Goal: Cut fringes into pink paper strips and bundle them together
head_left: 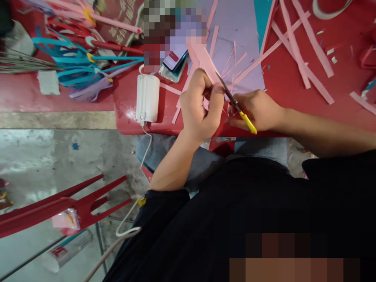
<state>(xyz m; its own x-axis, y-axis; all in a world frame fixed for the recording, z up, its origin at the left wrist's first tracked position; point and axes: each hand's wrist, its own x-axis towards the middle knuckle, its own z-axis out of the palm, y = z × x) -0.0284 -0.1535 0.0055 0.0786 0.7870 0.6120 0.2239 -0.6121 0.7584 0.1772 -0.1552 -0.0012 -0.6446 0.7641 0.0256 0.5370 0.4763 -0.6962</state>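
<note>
My left hand (202, 103) pinches a pink paper strip (202, 55) between thumb and fingers; the strip stretches away over the table. Just right of it, my right hand (258, 109) is closed around scissors with a yellow handle (248, 122). Their dark blades point up and left, lying along the strip's right edge close to my left thumb. Whether the blades are parted I cannot tell. Under both hands are a purple sheet (249, 58) and thin pink offcuts (234, 64).
A white power bank (147, 98) with a cable sits at the table's front edge, beside a phone (175, 58). Long pink strips (319, 47) lie right on the red table (293, 121). Blue paper flowers (67, 58) and thin stems are left. A red stool (79, 207) stands below.
</note>
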